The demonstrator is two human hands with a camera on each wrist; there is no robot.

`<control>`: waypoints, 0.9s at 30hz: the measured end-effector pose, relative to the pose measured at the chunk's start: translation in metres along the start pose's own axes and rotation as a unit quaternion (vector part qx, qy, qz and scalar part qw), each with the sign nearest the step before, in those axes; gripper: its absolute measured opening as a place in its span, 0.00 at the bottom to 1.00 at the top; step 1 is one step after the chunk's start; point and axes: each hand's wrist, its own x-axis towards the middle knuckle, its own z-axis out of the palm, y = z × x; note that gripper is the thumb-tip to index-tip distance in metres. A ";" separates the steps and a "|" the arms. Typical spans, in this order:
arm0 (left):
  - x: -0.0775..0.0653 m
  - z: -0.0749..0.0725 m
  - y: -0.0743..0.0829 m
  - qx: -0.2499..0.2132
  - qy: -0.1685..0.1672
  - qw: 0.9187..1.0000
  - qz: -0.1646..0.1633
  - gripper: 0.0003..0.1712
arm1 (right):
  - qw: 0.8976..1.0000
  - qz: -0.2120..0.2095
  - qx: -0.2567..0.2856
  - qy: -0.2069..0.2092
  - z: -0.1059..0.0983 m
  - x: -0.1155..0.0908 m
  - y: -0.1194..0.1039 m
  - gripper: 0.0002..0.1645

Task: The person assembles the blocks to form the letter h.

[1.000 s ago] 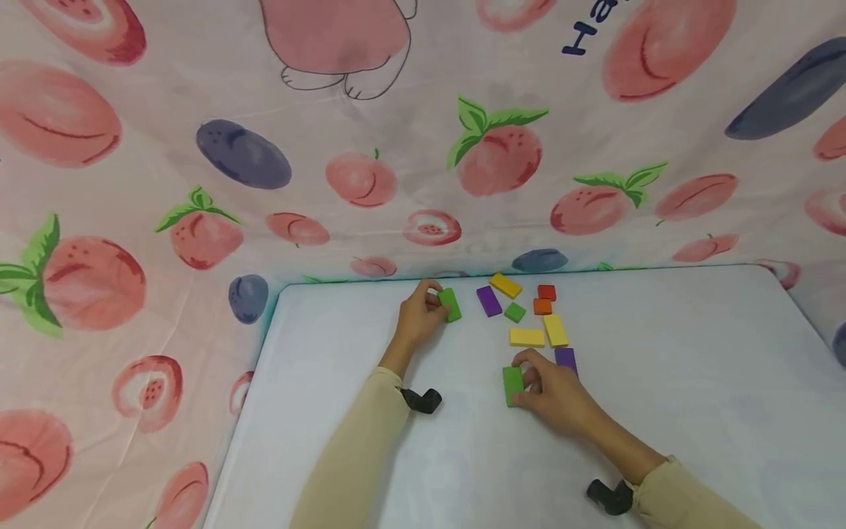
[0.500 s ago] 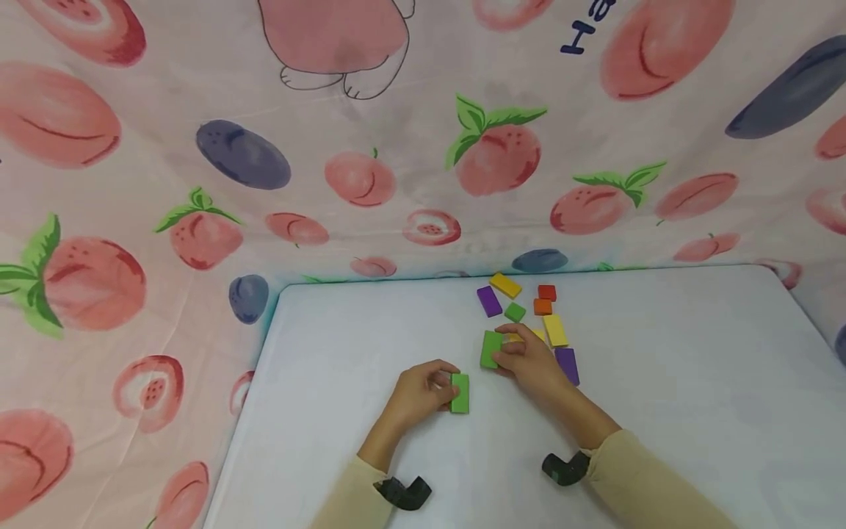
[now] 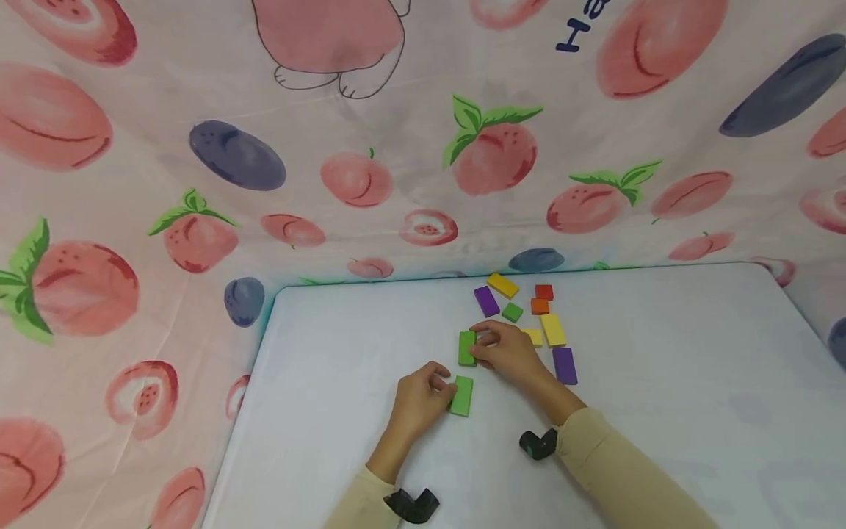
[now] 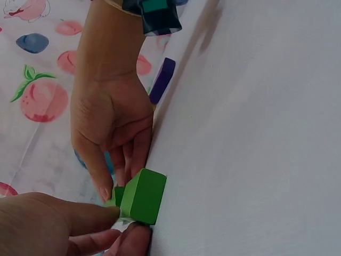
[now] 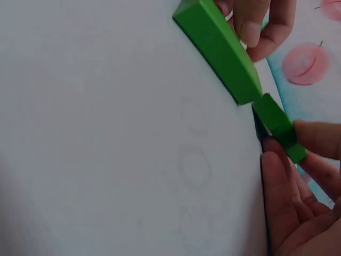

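1. The left hand point(image 3: 421, 398) pinches the near green block point(image 3: 462, 397) by its left side, between thumb and fingers.
2. The right hand point(image 3: 507, 353) grasps the far green block point(image 3: 466, 348) from its right side, its thumb and fingertips on the edge.
3. Both oblong blocks are at the middle of the white tabletop point(image 3: 661, 367), the far one just beyond the near one, with their ends close together. Whether the far one rests on the surface or is slightly raised is hard to tell.
4. Beyond the right hand lie a purple block point(image 3: 486, 301), a yellow block point(image 3: 502, 285) slanted beside it, and a small green block point(image 3: 512, 312) near both.
5. To the right of these, a red block point(image 3: 544, 292) sits just behind an orange block point(image 3: 540, 306).
6. An upright-running yellow block point(image 3: 553, 330) lies nearer the person, beside another yellow block point(image 3: 534, 338) partly hidden by the right hand; a second purple block point(image 3: 565, 366) lies just below.
7. Beige sleeves point(image 3: 628, 470) cover the forearms, with a black fitting point(image 3: 413, 505) at each cuff.
8. A fruit-printed cloth point(image 3: 423, 184) hangs behind the tabletop.
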 end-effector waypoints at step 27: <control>-0.001 0.005 -0.009 -0.158 -0.063 0.984 -0.043 0.11 | 0.993 -0.030 -0.068 -0.095 -0.011 0.010 0.011 0.29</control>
